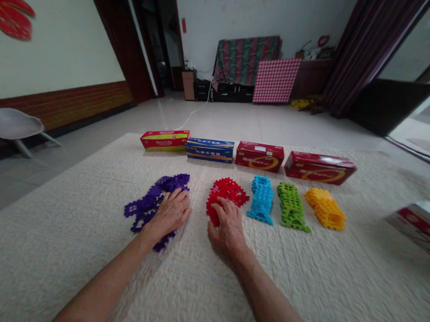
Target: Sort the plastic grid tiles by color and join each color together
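Observation:
My left hand lies over a loose spread of purple interlocking plastic building pieces, its fingers stretched out and resting on their right side. Part of the purple spread is hidden beneath it. My right hand reaches onto a heap of red interlocking pieces, fingertips touching the near left part, thumb apart from the fingers. Right of the red heap, a blue stack, a green stack and a yellow stack of similar pieces lie in neat rows on their sides.
Along the far side of the cloth-covered surface stand a red-yellow box, a blue box, a dark red box and a longer red box. Another box sits at the right edge. A pale stool stands left.

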Motion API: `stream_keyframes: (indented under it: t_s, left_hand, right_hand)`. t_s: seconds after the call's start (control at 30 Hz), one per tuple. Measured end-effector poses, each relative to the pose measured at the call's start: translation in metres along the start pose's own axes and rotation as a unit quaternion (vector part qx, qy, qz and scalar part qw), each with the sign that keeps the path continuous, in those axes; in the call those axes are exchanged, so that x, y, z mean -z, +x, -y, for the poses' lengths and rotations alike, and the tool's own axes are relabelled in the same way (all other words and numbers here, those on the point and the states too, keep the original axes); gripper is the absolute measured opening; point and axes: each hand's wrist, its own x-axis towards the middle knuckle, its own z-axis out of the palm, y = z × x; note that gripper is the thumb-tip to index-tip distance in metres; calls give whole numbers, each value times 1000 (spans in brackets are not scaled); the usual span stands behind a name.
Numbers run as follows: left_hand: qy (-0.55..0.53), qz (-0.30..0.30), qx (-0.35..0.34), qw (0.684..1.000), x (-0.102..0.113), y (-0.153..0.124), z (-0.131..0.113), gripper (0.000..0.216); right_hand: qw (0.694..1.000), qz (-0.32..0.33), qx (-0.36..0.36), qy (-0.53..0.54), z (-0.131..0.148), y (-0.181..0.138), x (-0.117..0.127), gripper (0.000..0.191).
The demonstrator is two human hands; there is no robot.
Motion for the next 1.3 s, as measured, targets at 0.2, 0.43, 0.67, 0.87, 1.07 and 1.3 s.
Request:
stream_keyframes:
  t_s: [0.2,0.43,0.67,0.87,1.07,1.3]
  left_hand:
    - [-8,-20,-16,1000,1,11,-11,26]
    - [-22,77,43,996,0,38,-21,29]
    - [-201,-34,34,978,-23,110,-37,38]
    - [-269,26,-22,962,-41,148,-54,40]
    - [-297,61,-26,953,-41,138,-52,41]
    - [-342,48,-5,938,-38,120,-44,48]
  right_hand:
    - [1000,-1,5,2,0,0,0,43]
    - [1000,2,2,3,1,0,2,43]
    - [1000,0,-1,-2,3,0,2,41]
    - [999,-21,-17,33,-2,0,-6,48]
    - [991,-83,-35,96,-9,1,-14,61]
    - [984,-120,-46,119,-9,2,-15,70]
